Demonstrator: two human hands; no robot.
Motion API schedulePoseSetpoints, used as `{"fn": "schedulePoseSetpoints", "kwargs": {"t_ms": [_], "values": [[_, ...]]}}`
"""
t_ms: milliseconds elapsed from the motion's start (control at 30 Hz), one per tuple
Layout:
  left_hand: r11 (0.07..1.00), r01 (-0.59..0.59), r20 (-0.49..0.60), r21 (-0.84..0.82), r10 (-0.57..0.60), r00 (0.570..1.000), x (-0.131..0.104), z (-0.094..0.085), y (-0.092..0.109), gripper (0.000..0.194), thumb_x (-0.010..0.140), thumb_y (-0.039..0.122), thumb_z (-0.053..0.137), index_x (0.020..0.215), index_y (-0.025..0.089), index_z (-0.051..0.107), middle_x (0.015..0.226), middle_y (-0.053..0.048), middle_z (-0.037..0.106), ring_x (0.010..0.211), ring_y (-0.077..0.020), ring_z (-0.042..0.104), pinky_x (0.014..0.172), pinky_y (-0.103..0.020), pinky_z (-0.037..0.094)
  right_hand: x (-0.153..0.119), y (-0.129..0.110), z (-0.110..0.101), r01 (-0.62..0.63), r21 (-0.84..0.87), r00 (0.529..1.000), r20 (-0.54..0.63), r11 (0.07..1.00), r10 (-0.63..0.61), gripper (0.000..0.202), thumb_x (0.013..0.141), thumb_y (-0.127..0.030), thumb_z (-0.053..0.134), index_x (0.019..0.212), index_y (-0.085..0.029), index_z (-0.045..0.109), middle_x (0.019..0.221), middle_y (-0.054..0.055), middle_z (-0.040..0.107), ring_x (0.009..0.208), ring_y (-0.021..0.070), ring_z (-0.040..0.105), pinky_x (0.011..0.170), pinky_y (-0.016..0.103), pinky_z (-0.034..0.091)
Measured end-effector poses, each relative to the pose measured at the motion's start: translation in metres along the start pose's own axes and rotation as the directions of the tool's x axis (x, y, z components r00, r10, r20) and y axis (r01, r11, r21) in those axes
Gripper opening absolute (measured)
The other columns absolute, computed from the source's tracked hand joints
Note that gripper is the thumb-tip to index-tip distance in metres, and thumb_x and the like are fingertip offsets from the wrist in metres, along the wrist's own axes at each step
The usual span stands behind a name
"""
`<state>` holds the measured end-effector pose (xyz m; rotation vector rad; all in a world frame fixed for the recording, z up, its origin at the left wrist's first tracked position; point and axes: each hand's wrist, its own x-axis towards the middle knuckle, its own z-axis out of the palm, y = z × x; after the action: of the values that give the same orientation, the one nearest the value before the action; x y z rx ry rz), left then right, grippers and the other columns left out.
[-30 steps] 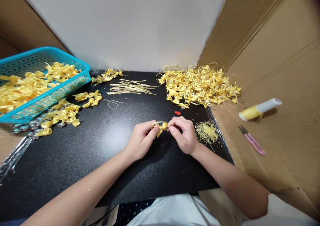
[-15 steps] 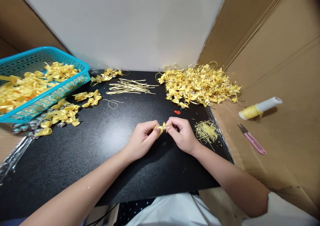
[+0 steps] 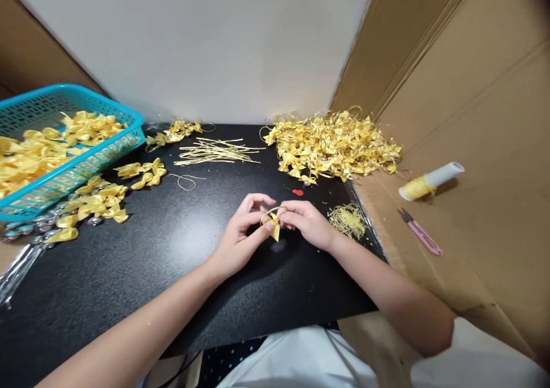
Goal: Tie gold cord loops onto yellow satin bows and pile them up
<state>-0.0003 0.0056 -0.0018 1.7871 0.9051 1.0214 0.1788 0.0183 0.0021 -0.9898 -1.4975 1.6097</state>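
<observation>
Over the middle of the black table [image 3: 172, 285], a yellow ribbon bow [image 3: 275, 230] hangs between my two hands. A gold cord [image 3: 271, 209] curves in a loop above it. My left hand [image 3: 249, 227] pinches the bow between thumb and a finger, its other fingers bent and lifted. My right hand [image 3: 307, 222] is closed, its fingertips pinching at the right side of the bow and cord. What exactly sits between the right fingertips is partly hidden.
A teal basket [image 3: 86, 160] of yellow bows stands left, with more bows [image 3: 103, 202] and silver bells beside it. Cut gold cords [image 3: 219, 152] lie at the back. Right are heaped finished bows [image 3: 335, 144], cord scraps [image 3: 349, 220], pink snips [image 3: 423, 236] and a white tube [image 3: 444, 174].
The cord, held taut across the bow before, now arches in a loop. My left fingers have lifted apart, and the bow hangs lower in view. The camera view has shifted slightly.
</observation>
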Motion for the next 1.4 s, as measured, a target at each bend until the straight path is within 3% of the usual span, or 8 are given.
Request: {"fn": "schedulePoseSetpoints", "kwargs": {"t_ms": [267, 367, 433, 500, 600, 733, 1133, 1400], "values": [[0.983, -0.183, 0.208, 0.003, 0.179, 0.962, -0.004, 0.009, 0.003, 0.019, 0.091, 0.026, 0.057, 0.081, 0.022, 0.073, 0.108, -0.006, 0.072, 0.097, -0.0201, 0.056, 0.088, -0.036, 0.045, -0.032, 0.001, 0.001, -0.339, 0.331, 0.94, 0.086, 0.881, 0.33, 0.023, 0.065, -0.036, 0.065, 0.07, -0.016, 0.055, 0.059, -0.005, 0.045, 0.054, 0.0071, 0.038, 0.053, 0.022, 0.028], [0.985, -0.175, 0.236, 0.005, 0.169, 0.957, -0.002, 0.014, 0.003, 0.017, 0.091, 0.023, 0.056, 0.086, 0.023, 0.072, 0.105, -0.004, 0.073, 0.095, -0.0181, 0.057, 0.088, -0.033, 0.045, -0.065, 0.003, -0.014, -0.292, 0.187, 0.947, -0.08, 0.938, 0.311, 0.028, 0.072, -0.043, 0.065, 0.073, -0.018, 0.055, 0.061, -0.004, 0.047, 0.055, 0.0092, 0.043, 0.055, 0.024, 0.034], [0.987, -0.16, 0.26, 0.021, 0.149, 0.954, 0.0, 0.016, 0.004, 0.017, 0.092, 0.022, 0.056, 0.085, 0.023, 0.072, 0.103, -0.004, 0.073, 0.096, -0.0175, 0.058, 0.088, -0.033, 0.045, -0.097, 0.005, -0.036, -0.218, -0.164, 0.913, -0.382, 0.962, 0.142, 0.026, 0.079, -0.045, 0.061, 0.082, -0.019, 0.059, 0.069, -0.001, 0.054, 0.061, 0.0125, 0.05, 0.06, 0.027, 0.04], [0.99, -0.138, 0.295, 0.031, 0.123, 0.948, 0.003, 0.018, 0.004, 0.018, 0.092, 0.022, 0.055, 0.085, 0.023, 0.072, 0.104, -0.003, 0.072, 0.097, -0.0176, 0.06, 0.089, -0.033, 0.046, -0.133, 0.01, -0.065, -0.288, -0.582, 0.724, -0.652, 0.76, -0.225, 0.023, 0.084, -0.041, 0.06, 0.09, -0.02, 0.063, 0.082, 0.004, 0.062, 0.074, 0.017, 0.056, 0.071, 0.031, 0.044], [0.996, -0.08, 0.364, 0.025, 0.065, 0.929, 0.006, 0.026, 0.004, 0.019, 0.093, 0.024, 0.053, 0.09, 0.024, 0.072, 0.111, -0.004, 0.071, 0.101, -0.0185, 0.061, 0.092, -0.035, 0.046, -0.176, 0.022, -0.108, -0.513, -0.781, 0.595, -0.622, 0.355, -0.509, 0.03, 0.084, -0.043, 0.06, 0.098, -0.017, 0.066, 0.093, 0.011, 0.066, 0.086, 0.0243, 0.058, 0.08, 0.039, 0.044], [1.0, 0.012, 0.379, 0.021, -0.019, 0.925, 0.011, 0.044, 0.009, 0.02, 0.092, 0.029, 0.055, 0.083, 0.023, 0.072, 0.137, -0.004, 0.055, 0.117, -0.0217, 0.054, 0.102, -0.041, 0.041, -0.194, 0.037, -0.135, -0.682, -0.72, 0.588, -0.646, 0.132, -0.487, 0.04, 0.086, -0.048, 0.057, 0.107, -0.015, 0.067, 0.102, 0.014, 0.065, 0.094, 0.029, 0.057, 0.08, 0.042, 0.043], [0.987, 0.159, 0.293, 0.018, -0.158, 0.943, 0.027, 0.087, 0.02, 0.028, 0.09, 0.036, 0.055, 0.07, 0.022, 0.069, 0.129, -0.004, 0.055, 0.117, -0.0244, 0.05, 0.105, -0.049, 0.035, -0.198, 0.045, -0.153, -0.586, -0.797, 0.639, -0.565, 0.146, -0.522, 0.028, 0.098, -0.03, 0.04, 0.078, -0.018, 0.056, 0.085, 0.01, 0.063, 0.079, 0.0222, 0.053, 0.076, 0.036, 0.04], [0.988, 0.107, 0.142, 0.114, -0.122, 0.982, 0.037, 0.106, 0.016, 0.026, 0.089, 0.035, 0.057, 0.07, 0.021, 0.067, 0.121, -0.005, 0.057, 0.113, -0.0242, 0.05, 0.103, -0.047, 0.036, -0.2, 0.037, -0.152, -0.514, -0.843, 0.69, -0.516, 0.159, -0.508, 0.021, 0.092, -0.038, 0.054, 0.089, -0.018, 0.056, 0.091, 0.01, 0.063, 0.085, 0.0232, 0.054, 0.078, 0.037, 0.042]]}}
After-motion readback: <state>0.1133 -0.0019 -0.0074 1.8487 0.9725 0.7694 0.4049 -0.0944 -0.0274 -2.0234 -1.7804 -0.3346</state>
